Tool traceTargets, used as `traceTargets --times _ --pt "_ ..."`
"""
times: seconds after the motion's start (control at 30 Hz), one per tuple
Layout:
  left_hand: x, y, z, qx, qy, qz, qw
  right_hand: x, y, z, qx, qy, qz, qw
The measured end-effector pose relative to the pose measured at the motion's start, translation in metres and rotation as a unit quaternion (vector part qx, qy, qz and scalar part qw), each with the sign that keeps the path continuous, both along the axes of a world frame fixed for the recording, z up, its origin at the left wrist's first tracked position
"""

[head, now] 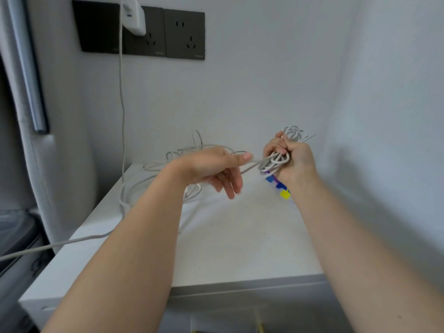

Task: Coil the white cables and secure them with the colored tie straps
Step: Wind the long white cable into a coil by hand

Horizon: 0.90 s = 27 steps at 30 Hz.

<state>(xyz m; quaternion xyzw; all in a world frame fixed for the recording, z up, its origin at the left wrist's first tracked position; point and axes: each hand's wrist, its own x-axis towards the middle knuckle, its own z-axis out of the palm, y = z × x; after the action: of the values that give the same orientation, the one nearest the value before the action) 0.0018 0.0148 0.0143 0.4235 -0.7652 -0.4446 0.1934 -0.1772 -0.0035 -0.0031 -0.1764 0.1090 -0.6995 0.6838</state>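
Nearest, two bare forearms reach out over a white table (240, 248). A cable lead (48, 246) trails off its left edge toward the lower left.

The left hand (216, 171) hovers above the table, back up, thumb out straight toward the right, and fingers hanging loose and partly curled downward. A single strand (252, 165) runs from the right hand's bundle into the gap under that thumb and is lost behind the hand. Whether thumb and forefinger pinch it or it merely passes through cannot be told.

Just beside it, the right hand (290, 159) is raised with its fingers curled tight round a coil (276, 162) of white cable. Loops stick out above the fist and below it, so the grip is closed full on the bundle.

Under the right wrist, on the table, lie the ties (285, 194), blue, purple and yellow, partly hidden by the wrist.

Further back, loose cables (168, 164) sprawl in uncoiled loops at the table's rear left, partly behind the left hand.

On the wall (264, 80) behind, a row of dark sockets (185, 34) carries a white charger (133, 16) plugged in at the left. Its wire (121, 92) drops straight down to the table.
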Motion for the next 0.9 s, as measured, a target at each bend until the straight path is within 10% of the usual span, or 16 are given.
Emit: traceTargets --times 0.13,0.33,0.53,0.9 --pt "0.002 -0.007 -0.004 0.153 -0.03 -0.049 0.987 0.0 0.001 0.001 -0.023 -0.014 0.035 0.999" --pt "-0.02 -0.016 -0.015 0.138 0.14 0.113 0.974 -0.001 0.004 0.001 -0.111 0.022 0.062 0.992" --pt "-0.044 -0.014 -0.03 0.31 0.473 0.23 0.792 -0.004 0.003 -0.001 -0.138 -0.007 0.101 0.985" --pt "-0.027 -0.024 -0.022 0.121 0.442 0.279 0.844 0.005 -0.004 -0.008 0.042 0.303 0.067 0.95"
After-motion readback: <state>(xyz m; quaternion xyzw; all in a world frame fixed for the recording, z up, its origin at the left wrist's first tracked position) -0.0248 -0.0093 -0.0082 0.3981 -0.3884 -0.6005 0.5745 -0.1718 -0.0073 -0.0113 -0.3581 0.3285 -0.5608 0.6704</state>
